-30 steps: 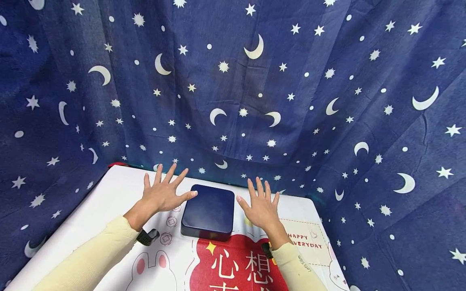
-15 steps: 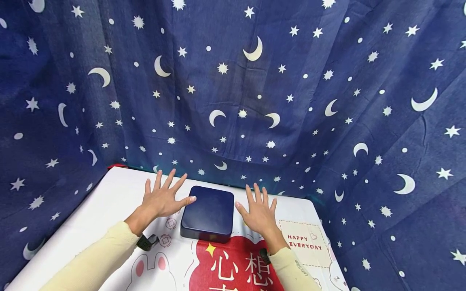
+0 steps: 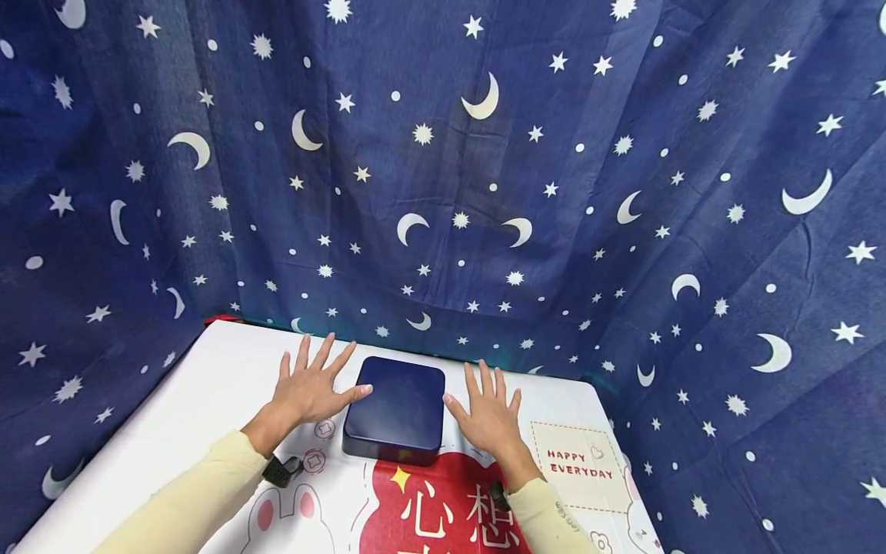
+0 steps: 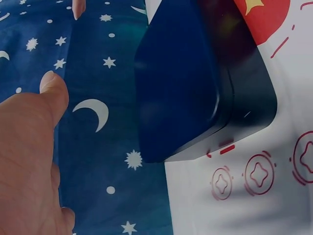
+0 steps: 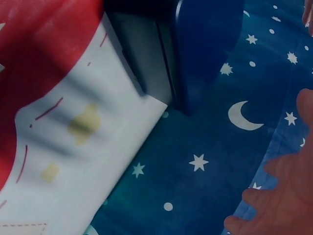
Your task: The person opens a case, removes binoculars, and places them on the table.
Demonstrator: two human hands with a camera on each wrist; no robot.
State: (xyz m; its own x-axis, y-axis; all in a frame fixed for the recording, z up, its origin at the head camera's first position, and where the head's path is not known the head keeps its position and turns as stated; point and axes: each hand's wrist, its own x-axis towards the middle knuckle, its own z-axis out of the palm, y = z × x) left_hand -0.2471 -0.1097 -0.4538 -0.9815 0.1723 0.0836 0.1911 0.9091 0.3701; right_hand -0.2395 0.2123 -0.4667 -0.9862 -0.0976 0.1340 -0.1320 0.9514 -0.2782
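Observation:
A dark blue box [image 3: 396, 404] with rounded corners and a glossy lid sits on the table, between the two hands. On its left, the left hand [image 3: 309, 394] is held with fingers spread, its thumb tip overlapping the lid's edge in the head view. The right hand [image 3: 490, 415] is on the other side, fingers straight and apart, thumb close to the box's right edge. Neither hand holds anything. In the left wrist view the box [image 4: 186, 78] shows a seam below its lid, with the left thumb [image 4: 55, 93] apart from it. The right wrist view has the right hand's fingers [image 5: 279, 191] away from the box [image 5: 205, 54].
A white printed cloth [image 3: 228, 369] covers the table, with a red patch [image 3: 443, 500] and a "HAPPY EVERYDAY" panel [image 3: 580, 465]. Behind and at both sides hangs a dark blue curtain [image 3: 443, 169] with moons and stars. Black wrist straps [image 3: 280, 471] show at the cuffs.
Both hands have sunk slightly toward the near side in the head view, the right one also a little leftward, fingers still spread. The box stays in place on the table.

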